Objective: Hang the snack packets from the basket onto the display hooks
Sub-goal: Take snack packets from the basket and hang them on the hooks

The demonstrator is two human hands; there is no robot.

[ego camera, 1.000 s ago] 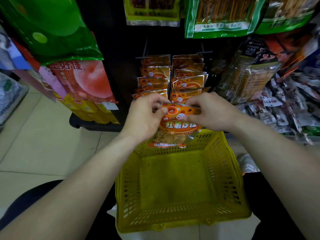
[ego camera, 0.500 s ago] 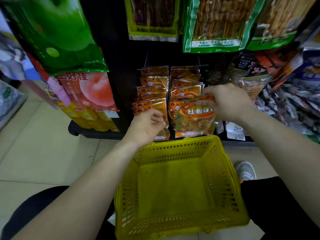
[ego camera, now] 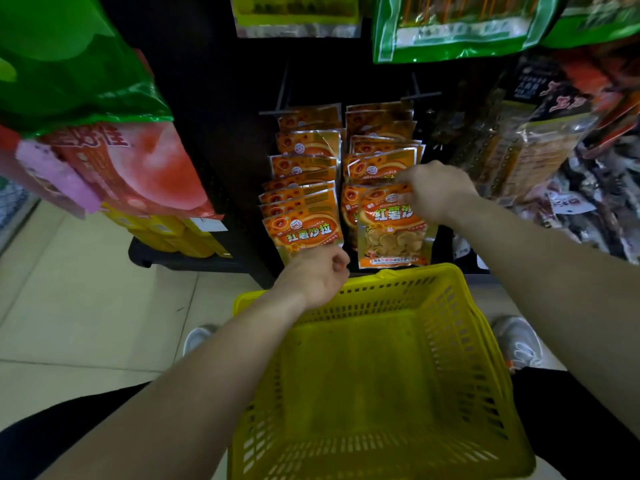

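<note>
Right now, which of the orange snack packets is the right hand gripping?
The front packet of the right column, the one whose clear window shows chips in full. The right hand pinches its top edge.

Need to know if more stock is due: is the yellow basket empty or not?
Empty: the yellow basket shows only its bare floor and slotted walls; the right hand holds one orange packet up at the hooks.

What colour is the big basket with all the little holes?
The basket is bright yellow all over; the head view shows it best.
</note>
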